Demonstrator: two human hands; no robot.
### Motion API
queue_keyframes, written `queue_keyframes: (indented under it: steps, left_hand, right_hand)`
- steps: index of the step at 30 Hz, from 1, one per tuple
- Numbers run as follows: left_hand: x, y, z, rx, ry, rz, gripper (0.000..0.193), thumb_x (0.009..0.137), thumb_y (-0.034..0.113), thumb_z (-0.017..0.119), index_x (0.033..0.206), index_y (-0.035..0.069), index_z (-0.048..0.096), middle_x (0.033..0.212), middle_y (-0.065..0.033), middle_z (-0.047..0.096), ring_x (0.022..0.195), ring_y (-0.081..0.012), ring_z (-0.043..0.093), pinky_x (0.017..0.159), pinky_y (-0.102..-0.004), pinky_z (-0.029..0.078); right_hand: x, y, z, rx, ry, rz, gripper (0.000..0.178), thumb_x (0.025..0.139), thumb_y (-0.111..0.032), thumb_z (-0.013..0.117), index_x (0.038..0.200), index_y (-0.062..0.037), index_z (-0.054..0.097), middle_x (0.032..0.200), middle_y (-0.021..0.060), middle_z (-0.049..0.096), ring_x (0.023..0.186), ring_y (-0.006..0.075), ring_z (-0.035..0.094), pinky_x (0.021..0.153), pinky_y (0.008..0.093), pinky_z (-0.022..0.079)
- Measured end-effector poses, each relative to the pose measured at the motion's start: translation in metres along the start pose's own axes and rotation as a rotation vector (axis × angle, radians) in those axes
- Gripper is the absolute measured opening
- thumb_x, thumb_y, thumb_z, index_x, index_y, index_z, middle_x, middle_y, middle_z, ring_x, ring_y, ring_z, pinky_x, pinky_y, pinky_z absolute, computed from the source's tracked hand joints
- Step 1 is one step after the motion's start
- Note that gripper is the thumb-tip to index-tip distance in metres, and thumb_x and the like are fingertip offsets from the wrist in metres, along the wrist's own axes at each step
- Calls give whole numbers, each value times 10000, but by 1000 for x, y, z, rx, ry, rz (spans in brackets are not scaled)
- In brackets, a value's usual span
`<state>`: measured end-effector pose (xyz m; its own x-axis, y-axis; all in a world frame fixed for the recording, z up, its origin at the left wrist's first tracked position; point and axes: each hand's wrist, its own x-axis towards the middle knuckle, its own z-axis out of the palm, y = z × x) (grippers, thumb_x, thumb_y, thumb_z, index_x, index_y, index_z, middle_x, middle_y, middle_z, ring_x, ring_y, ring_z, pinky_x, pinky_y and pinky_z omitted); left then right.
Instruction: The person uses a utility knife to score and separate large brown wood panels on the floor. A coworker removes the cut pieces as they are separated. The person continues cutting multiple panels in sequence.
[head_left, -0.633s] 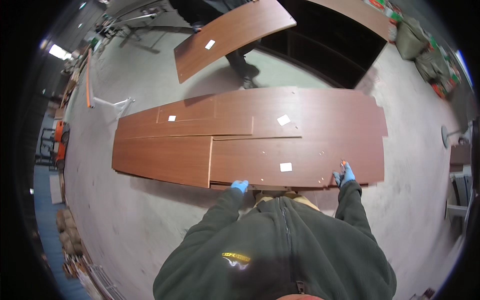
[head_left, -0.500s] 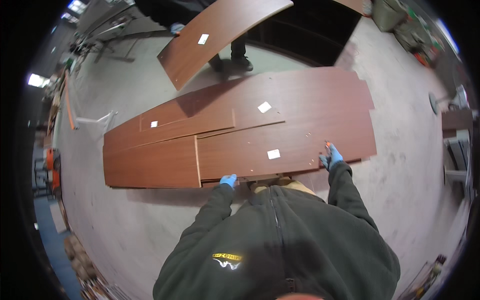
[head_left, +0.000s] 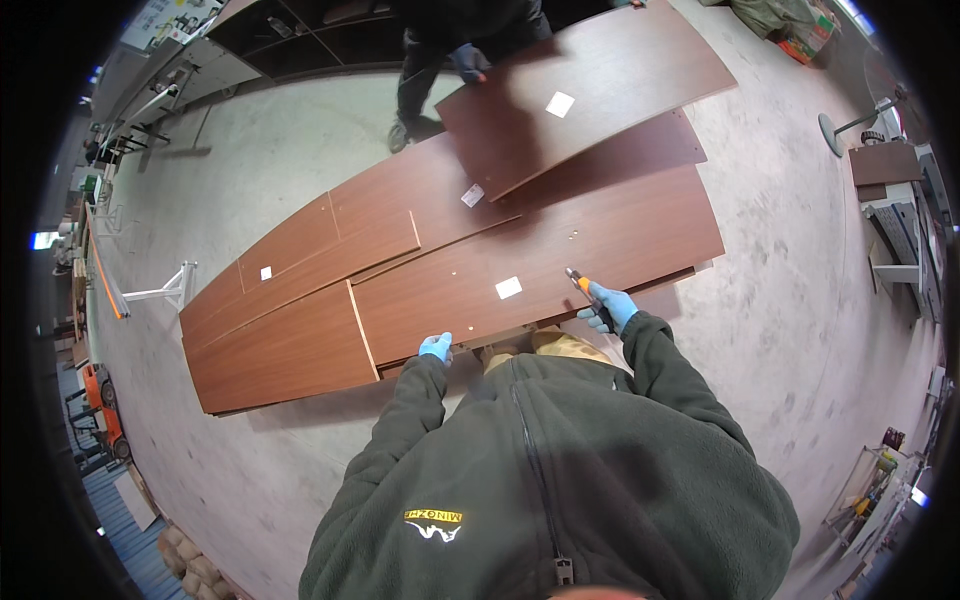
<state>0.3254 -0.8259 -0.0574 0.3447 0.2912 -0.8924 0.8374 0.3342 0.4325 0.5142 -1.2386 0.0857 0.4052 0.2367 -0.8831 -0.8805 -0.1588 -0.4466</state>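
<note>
A stack of reddish-brown wood panels (head_left: 420, 300) lies in front of me, with white labels on some boards. My left hand (head_left: 437, 347), in a blue glove, has its fingers curled at the near edge of the top near panel (head_left: 600, 245). In my gloved right hand (head_left: 613, 308) is an orange-and-black hand tool (head_left: 579, 283), its metal tip pointing away from me over that panel; its exact kind is unclear. Small holes or pale spots mark the panel's surface near the tool. Part of the stack's near side is hidden by my body.
Across the stack, another person (head_left: 470, 40) holds a loose brown panel (head_left: 600, 90) tilted above the far right boards. White metal stand legs (head_left: 170, 288) are at the left, a round-based stand (head_left: 831, 134) at the right. An orange forklift (head_left: 103, 405) stands far left.
The other person's panel has come over the right part of the stack, lower and closer. My view has shifted, and the tool in my right hand now points to the upper left.
</note>
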Motion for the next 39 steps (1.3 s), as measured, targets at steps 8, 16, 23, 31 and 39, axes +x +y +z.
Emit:
queue_keyframes:
  steps: [8, 16, 23, 31, 39]
  left_hand:
    - [17, 9, 16, 99, 10, 40, 400, 966, 307, 640, 1259, 57, 534, 893, -73, 606, 598, -167, 558, 466, -348, 450]
    - [20, 6, 23, 155, 68, -14, 403, 969, 309, 636, 1266, 57, 536, 973, -89, 637, 625, -170, 569, 498, -353, 462]
    - [13, 13, 30, 164, 0, 36, 345, 974, 310, 629, 1185, 50, 545, 918, -110, 644, 584, -131, 541, 473, -313, 436]
    - [-2, 25, 51, 131, -18, 30, 348, 982, 297, 614, 1214, 47, 546, 877, -75, 634, 554, -116, 520, 442, -290, 417]
    - [3, 17, 46, 144, -13, 2, 343, 986, 296, 607, 1226, 57, 553, 846, -44, 607, 584, -126, 523, 476, -309, 416]
  right_hand:
    - [-4, -7, 14, -22, -1, 12, 561, 918, -532, 643, 1190, -44, 606, 867, 134, 700, 645, 163, 660, 561, 282, 547]
    - [18, -2, -4, -6, 100, 16, 597, 908, -579, 626, 1182, -49, 602, 921, 128, 705, 636, 148, 630, 550, 272, 521]
    - [22, -7, -14, 113, 90, 15, 559, 926, -573, 602, 1146, -59, 605, 888, 134, 697, 599, 147, 610, 534, 281, 508]
    - [7, -12, 21, -84, -33, 20, 537, 918, -544, 637, 1155, -63, 605, 892, 97, 683, 624, 134, 601, 542, 281, 498]
    - [10, -23, 14, -68, -12, -11, 462, 963, -467, 606, 1172, -55, 603, 839, 66, 666, 587, 112, 587, 497, 242, 467]
